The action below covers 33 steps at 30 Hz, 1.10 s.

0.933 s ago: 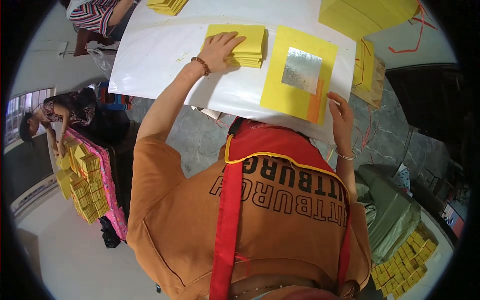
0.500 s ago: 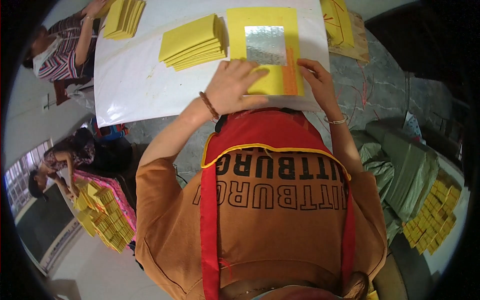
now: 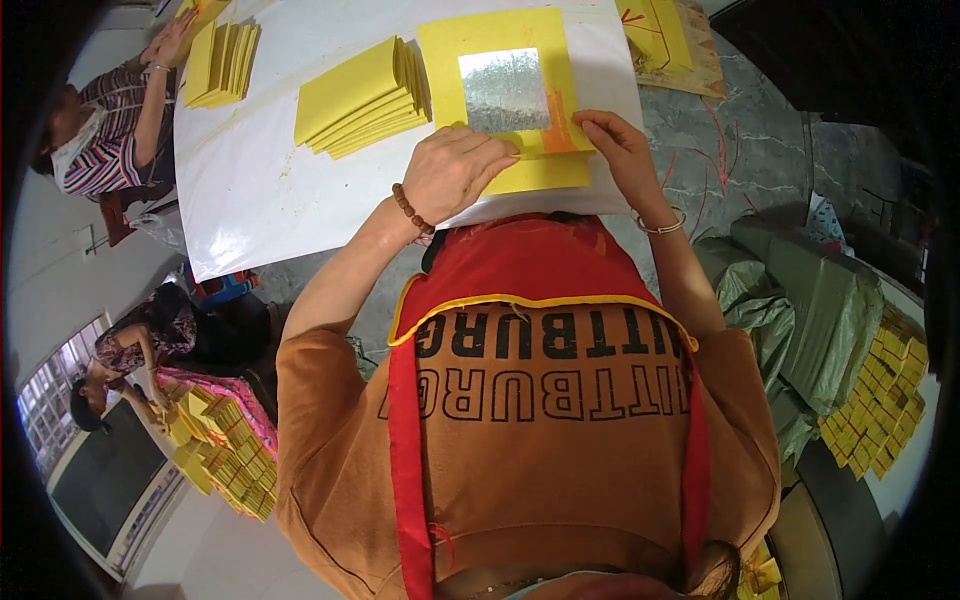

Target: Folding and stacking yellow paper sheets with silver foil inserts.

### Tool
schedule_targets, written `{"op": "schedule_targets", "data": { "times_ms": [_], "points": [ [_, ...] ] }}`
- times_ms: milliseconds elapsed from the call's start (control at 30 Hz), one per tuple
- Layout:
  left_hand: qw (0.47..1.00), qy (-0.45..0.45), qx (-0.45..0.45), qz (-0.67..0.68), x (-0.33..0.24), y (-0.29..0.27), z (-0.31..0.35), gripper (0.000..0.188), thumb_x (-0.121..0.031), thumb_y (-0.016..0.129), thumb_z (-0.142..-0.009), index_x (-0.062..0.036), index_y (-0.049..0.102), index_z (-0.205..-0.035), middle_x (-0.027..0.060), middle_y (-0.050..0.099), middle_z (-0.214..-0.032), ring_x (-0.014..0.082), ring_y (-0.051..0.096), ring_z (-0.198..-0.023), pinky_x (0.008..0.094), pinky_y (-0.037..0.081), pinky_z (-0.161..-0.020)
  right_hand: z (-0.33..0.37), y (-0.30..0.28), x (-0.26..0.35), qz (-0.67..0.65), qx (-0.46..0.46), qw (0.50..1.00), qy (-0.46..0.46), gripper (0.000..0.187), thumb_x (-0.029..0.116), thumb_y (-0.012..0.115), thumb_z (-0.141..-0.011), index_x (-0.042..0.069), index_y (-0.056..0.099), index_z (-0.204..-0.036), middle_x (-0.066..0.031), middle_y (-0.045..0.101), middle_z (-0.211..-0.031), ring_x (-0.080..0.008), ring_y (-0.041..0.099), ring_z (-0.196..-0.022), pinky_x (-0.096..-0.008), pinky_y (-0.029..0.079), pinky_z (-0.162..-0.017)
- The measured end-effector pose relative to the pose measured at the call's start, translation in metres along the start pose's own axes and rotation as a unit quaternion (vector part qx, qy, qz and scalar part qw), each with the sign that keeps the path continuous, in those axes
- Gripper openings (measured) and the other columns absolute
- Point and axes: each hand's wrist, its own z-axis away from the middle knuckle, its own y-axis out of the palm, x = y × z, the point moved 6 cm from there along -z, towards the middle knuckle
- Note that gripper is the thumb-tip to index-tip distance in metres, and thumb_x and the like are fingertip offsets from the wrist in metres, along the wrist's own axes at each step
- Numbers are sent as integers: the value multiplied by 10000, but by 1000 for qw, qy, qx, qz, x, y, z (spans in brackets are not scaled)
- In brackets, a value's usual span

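Note:
A yellow paper sheet point(image 3: 498, 28) lies at the table's near right part, with a silver foil square point(image 3: 503, 90) and an orange patch point(image 3: 560, 122) on it. My left hand point(image 3: 452, 172) is closed on the sheet's near edge, left of the middle. Thumb and fingers of my right hand point(image 3: 622, 148) pinch its right corner. The near edge is raised and bent back, and more yellow paper point(image 3: 545, 176) shows beneath it. Left of the sheet, beside my left hand, sits a stack of folded yellow papers point(image 3: 362, 98).
A white-covered table point(image 3: 260, 190) bears another folded stack point(image 3: 222, 62) at the far left, where a person in a striped top point(image 3: 118, 125) works. A second person point(image 3: 150, 330) bends over yellow bundles point(image 3: 228, 450). Right are green plastic wrapping point(image 3: 810, 300) and more tied bundles point(image 3: 880, 400).
Both hands have closed on the sheet's near edge, which has been lifted and bent away from me. The view has shifted slightly, so the table sits further left.

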Motion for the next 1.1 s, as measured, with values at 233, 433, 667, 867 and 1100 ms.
{"op": "schedule_targets", "data": {
  "times_ms": [233,433,667,867,1100],
  "points": [
    [993,-67,20,90,11,2,-3,213,-220,527,-862,-35,626,-820,108,614,-726,273,581,-669,361,464,-622,-2,0,-3,-13,9,1000,10,228,164,539,-890,24,615,-1053,-31,623,-989,-102,540,-930,-242,413,-846],
    [975,-153,41,156,22,3,-4,205,-209,529,-843,-33,633,-823,119,617,-701,269,589,-654,355,464,-608,-5,-1,-4,-18,2,1000,16,223,159,524,-903,32,610,-1064,-13,616,-991,-87,534,-913,-227,410,-823],
    [953,-215,58,204,39,12,0,212,-228,536,-844,-41,634,-861,119,602,-671,246,577,-617,343,450,-580,-2,-3,1,-86,4,995,43,224,155,563,-874,5,615,-1034,-40,605,-1043,-125,535,-966,-252,405,-861],
    [930,-240,144,237,45,9,-1,270,-260,547,-858,-42,612,-1001,133,629,-819,239,603,-757,319,468,-662,-7,5,17,151,81,977,-128,192,119,638,-809,46,606,-984,-29,546,-1032,-143,520,-963,-273,401,-845],
    [978,-133,76,143,59,-11,21,576,-236,680,-738,-100,481,-1261,103,520,-1234,269,435,-1177,387,353,-967,-16,7,6,-3,57,997,45,202,56,670,-717,65,590,-902,-19,544,-911,-168,515,-925,-274,399,-816]
  ]
}}
